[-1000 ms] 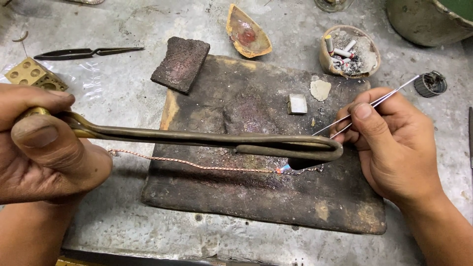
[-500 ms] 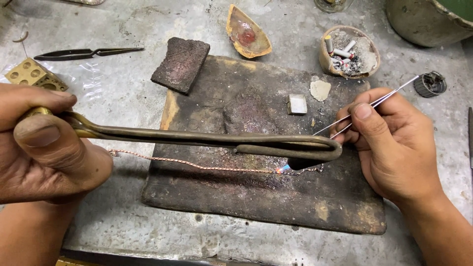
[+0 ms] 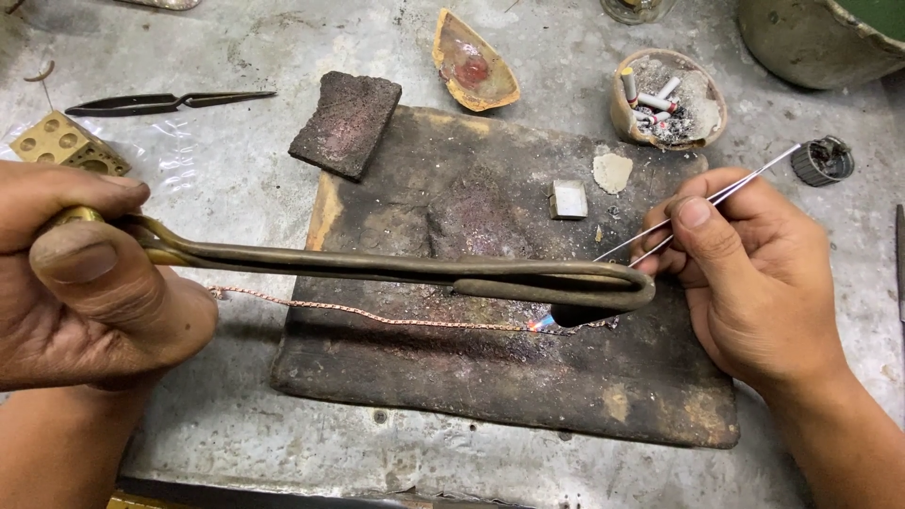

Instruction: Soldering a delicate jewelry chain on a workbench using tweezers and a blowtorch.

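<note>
Barely shifted since before: left hand (image 3: 90, 273) gripping brass blowpipe (image 3: 396, 271), right hand (image 3: 754, 273) pinching tweezers (image 3: 698, 209), flame on copper chain (image 3: 377, 316) near charred soldering board's (image 3: 490, 396) right edge.

Just beyond the left hand (image 3: 90, 273): a brass cube block with round hollows (image 3: 66, 143), then slender black metal tweezers (image 3: 170, 100). Farther out, between the hands: a dark rough rectangular brick (image 3: 347, 123), a broken tan ceramic shard stained red (image 3: 473, 64). Beyond the right hand (image 3: 754, 273): a small grey square block (image 3: 568, 199), a pale flake (image 3: 613, 172), a round clay bowl of ash and stubs (image 3: 702, 90), a dark ribbed round cap (image 3: 822, 160).
</note>
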